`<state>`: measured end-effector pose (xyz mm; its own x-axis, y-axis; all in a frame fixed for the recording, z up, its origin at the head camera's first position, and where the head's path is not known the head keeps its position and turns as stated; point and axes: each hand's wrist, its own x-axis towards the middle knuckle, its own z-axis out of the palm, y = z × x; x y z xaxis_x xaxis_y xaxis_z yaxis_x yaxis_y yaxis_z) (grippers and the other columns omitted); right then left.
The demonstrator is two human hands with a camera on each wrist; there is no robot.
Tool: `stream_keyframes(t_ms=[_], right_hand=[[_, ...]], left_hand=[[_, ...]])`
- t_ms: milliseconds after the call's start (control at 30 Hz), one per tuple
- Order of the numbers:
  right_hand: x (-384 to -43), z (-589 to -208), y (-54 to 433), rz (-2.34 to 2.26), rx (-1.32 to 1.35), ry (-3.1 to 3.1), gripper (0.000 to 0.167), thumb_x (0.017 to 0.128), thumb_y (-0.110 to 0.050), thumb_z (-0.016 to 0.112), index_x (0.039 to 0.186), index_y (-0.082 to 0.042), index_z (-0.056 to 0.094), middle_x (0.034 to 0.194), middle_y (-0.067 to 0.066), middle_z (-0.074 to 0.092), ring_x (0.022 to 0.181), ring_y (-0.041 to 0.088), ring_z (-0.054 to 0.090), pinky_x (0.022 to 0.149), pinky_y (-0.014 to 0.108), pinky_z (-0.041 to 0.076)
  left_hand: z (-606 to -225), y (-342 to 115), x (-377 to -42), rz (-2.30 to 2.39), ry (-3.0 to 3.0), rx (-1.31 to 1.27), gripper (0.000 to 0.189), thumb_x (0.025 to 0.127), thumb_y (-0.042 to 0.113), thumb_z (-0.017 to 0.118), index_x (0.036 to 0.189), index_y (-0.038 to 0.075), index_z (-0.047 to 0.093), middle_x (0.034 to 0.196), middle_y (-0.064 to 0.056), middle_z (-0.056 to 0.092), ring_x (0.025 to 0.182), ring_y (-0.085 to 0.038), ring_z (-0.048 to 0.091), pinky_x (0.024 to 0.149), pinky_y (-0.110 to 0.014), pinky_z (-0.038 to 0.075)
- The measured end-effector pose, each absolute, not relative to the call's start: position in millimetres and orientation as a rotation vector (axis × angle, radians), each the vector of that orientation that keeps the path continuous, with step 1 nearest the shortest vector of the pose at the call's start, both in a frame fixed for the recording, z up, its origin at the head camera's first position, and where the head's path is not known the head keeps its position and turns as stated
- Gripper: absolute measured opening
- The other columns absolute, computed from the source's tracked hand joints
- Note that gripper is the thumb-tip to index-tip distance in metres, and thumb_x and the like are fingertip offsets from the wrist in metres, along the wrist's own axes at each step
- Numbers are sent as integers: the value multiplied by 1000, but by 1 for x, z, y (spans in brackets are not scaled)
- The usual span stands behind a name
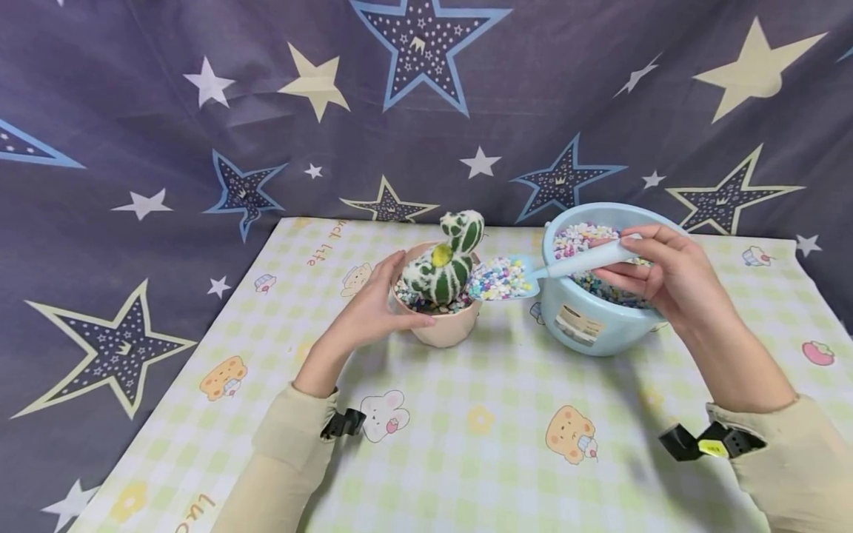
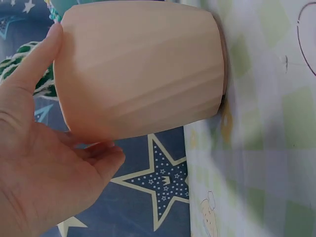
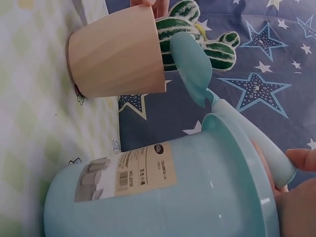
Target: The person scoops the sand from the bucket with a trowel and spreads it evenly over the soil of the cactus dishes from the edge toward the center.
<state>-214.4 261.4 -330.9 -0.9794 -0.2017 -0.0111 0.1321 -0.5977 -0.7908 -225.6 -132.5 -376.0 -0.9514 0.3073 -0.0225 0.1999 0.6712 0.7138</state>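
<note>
A knitted-looking green and white cactus (image 1: pixel 448 275) with a yellow bloom stands in a peach flowerpot (image 1: pixel 445 331) holding small pebbles. My left hand (image 1: pixel 375 302) grips the pot's left side, thumb at the front near the rim; the left wrist view shows that hand (image 2: pixel 54 163) against the pot wall (image 2: pixel 143 69). In my right hand (image 1: pixel 680 274) is a light blue scoop (image 1: pixel 589 259), pinched by its handle. Its blade carries multicoloured pebbles (image 1: pixel 500 279) and hangs level beside the pot's right rim. From the right wrist, the blade's underside (image 3: pixel 192 64) shows in front of the cactus.
A light blue bucket (image 1: pixel 586 326) of multicoloured pebbles stands right of the pot, beneath my right hand and the scoop handle. A checked cloth (image 1: pixel 480 474) with cartoon prints covers the table. Behind hangs a dark star-patterned curtain (image 1: pixel 266 126).
</note>
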Motion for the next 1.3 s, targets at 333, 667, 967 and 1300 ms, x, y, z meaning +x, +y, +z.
stream_keyframes(t_ms=[333,667,967,1300], right_hand=[[-210,-329,255,-2633,-64,1397,15,99,5,52,95,-1,65,98,11,66,81,33,76,76,42,63],[-207,-330,249,-2636,-60,1448,11,97,5,56,98,-3,64,102,10,66,78,29,76,75,39,63],[-204,-332,243,-2663,-130,1486,8,97,5,56,101,-1,58,95,12,70,76,28,77,74,39,63],[-202,-330,235,-2687,-164,1532,8,96,6,58,100,0,56,88,13,73,74,27,77,74,38,63]], left_hand=[[-379,-131,-227,1113,2746,386,124,73,51,86,162,16,7,168,-12,11,151,-37,26,122,-58,25],[-378,-128,-224,1113,2752,347,128,71,52,87,162,14,6,168,-12,12,151,-36,26,122,-57,25],[-376,-123,-220,1074,2800,331,126,71,53,86,162,12,8,168,-14,13,150,-38,27,121,-58,26],[-374,-113,-215,1041,2845,242,126,70,57,85,161,11,11,167,-13,16,149,-38,30,121,-56,30]])
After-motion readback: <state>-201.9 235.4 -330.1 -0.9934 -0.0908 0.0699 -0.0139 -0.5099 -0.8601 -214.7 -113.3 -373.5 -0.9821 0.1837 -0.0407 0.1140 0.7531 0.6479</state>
